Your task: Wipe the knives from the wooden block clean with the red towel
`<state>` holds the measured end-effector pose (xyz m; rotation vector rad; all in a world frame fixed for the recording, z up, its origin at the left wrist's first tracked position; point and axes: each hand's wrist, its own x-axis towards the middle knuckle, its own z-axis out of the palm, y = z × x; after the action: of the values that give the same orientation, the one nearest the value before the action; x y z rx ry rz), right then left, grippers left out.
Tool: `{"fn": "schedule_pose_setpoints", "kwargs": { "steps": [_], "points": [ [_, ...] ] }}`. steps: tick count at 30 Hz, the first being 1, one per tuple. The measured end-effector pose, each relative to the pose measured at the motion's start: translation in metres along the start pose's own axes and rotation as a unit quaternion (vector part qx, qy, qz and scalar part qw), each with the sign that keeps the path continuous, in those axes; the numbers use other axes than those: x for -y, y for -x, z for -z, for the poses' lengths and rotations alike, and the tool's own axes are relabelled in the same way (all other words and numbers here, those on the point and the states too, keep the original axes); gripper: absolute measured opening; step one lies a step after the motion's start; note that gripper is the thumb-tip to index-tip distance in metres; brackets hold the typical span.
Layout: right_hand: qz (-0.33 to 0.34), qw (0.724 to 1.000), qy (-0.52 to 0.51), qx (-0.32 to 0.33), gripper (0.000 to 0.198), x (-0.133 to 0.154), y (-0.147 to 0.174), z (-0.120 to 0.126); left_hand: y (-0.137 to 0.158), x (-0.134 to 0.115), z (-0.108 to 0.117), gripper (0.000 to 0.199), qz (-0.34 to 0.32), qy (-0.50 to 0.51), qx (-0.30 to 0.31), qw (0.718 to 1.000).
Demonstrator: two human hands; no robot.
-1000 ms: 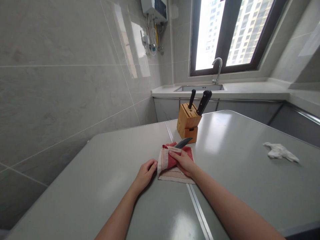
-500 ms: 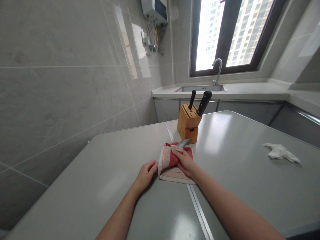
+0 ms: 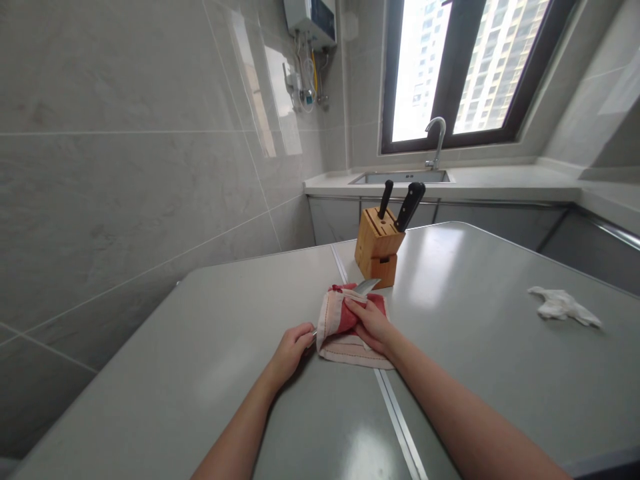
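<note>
A knife [image 3: 368, 287] lies across the table middle, its blade tip poking out beyond a folded red-and-white cloth [image 3: 331, 323]. My left hand [image 3: 293, 347] is closed round the knife's handle end, left of the cloth; a bit of metal shows at the fingers. My right hand [image 3: 369, 323] grips the cloth, which is folded over the blade, thumb on top. The middle of the blade is hidden under the cloth. Just behind the blade tip stands a wooden knife block [image 3: 376, 250], with two black-handled knives upright in its slots.
A crumpled white cloth or tissue [image 3: 564, 305] lies on the grey table [image 3: 225, 333] at the right. A metal strip [image 3: 397, 417] runs along the tabletop. Behind are a counter with a sink [image 3: 400, 177] and a faucet [image 3: 439, 141]. A tiled wall flanks the left.
My left fingers have shifted very slightly, and a sliver of metal now shows between them and the cloth. The right hand, cloth and knife block look almost the same.
</note>
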<state>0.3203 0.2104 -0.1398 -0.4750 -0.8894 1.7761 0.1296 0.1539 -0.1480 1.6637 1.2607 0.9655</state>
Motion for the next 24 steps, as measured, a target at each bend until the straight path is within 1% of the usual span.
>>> {"fn": "schedule_pose_setpoints", "kwargs": {
  "steps": [2, 5, 9, 13, 15, 20, 22, 24],
  "points": [
    [-0.009, 0.999, 0.049, 0.021, 0.034, 0.000, 0.003, 0.000, -0.001, -0.005, 0.000, 0.031, 0.000, -0.002, -0.008, 1.000],
    [-0.019, 0.988, 0.142, 0.057, 0.037, 0.002, 0.006, -0.002, -0.002, -0.014, 0.000, 0.031, -0.024, -0.005, -0.011, 1.000],
    [-0.015, 0.964, 0.249, 0.096, 0.035, 0.004, 0.009, -0.004, -0.001, -0.020, -0.001, 0.027, -0.061, 0.002, -0.003, 0.998],
    [-0.007, 0.933, 0.334, 0.137, 0.033, 0.004, 0.011, -0.005, 0.000, -0.020, -0.002, 0.018, -0.067, 0.001, 0.002, 0.998],
    [-0.005, 0.928, 0.344, 0.144, 0.034, 0.003, 0.011, -0.006, 0.000, -0.019, -0.003, 0.017, -0.064, 0.000, -0.003, 0.998],
    [-0.015, 0.941, 0.313, 0.132, 0.031, 0.004, 0.012, -0.009, -0.001, -0.014, -0.006, 0.018, -0.047, 0.018, 0.022, 0.998],
    [-0.009, 0.949, 0.293, 0.117, 0.033, 0.005, 0.011, -0.010, -0.002, -0.013, -0.006, 0.023, -0.054, 0.024, 0.008, 0.998],
    [-0.007, 0.958, 0.268, 0.104, 0.035, 0.005, 0.011, -0.010, -0.001, -0.014, -0.005, 0.028, -0.055, 0.022, -0.022, 0.998]
  ]
}}
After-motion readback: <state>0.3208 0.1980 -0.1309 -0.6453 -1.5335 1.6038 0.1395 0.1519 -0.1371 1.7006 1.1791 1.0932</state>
